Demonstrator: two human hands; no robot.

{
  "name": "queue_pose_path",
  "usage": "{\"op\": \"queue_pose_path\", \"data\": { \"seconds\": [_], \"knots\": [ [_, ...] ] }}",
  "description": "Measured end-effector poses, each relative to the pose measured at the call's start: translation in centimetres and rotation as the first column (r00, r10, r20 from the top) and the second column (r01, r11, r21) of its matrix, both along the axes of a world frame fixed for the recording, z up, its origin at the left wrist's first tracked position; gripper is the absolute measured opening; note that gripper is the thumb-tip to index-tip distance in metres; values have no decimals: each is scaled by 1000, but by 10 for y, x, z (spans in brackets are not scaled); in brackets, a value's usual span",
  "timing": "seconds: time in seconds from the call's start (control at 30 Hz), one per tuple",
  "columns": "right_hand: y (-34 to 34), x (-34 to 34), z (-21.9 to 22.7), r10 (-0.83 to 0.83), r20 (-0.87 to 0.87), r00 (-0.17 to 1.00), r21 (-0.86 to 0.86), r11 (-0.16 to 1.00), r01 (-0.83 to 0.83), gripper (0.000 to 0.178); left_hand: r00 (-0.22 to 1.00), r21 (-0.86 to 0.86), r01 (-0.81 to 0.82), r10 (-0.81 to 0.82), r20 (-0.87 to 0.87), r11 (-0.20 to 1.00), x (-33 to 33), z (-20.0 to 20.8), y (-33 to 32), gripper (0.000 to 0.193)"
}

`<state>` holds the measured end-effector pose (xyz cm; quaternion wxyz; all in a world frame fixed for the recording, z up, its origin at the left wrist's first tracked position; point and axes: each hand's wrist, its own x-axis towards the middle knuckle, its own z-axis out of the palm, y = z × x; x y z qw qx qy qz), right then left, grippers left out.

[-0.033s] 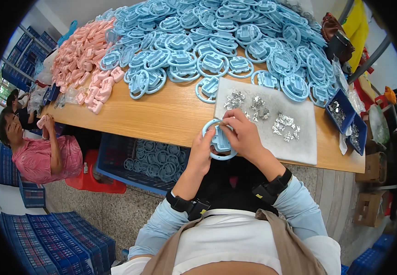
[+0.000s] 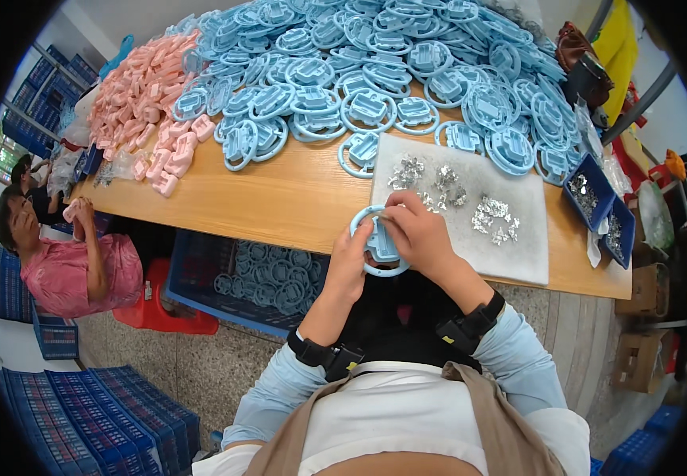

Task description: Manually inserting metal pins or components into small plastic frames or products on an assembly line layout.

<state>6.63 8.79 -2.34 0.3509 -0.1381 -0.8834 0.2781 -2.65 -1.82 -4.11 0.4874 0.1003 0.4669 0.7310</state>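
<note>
My left hand grips a light-blue plastic ring-shaped part with a boxy moulded centre, by its left side, just off the table's front edge. The fingers of my right hand are pinched together at the part's upper right. Whatever lies between those fingertips is too small and covered to make out. Beyond my right hand, on a whitish square mat, lie several small loose groups of shiny metal pieces.
Similar blue parts are heaped across the table's back, with pink plastic pieces at left. Two blue trays of metal bits sit at the right edge. Below the table is a blue crate of blue parts. A person sits at left.
</note>
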Motion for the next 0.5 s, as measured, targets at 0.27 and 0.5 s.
{"op": "queue_pose_path", "data": {
  "seconds": [0.27,0.5],
  "knots": [
    [-12,14,16,-57,280,958,279,960,-25,30,998,-22,14,-16,-60,1000,0,-5,-1,28],
    [-21,39,27,-82,415,906,-18,995,99,40,999,14,-22,22,-29,1000,4,3,0,28]
  ]
}}
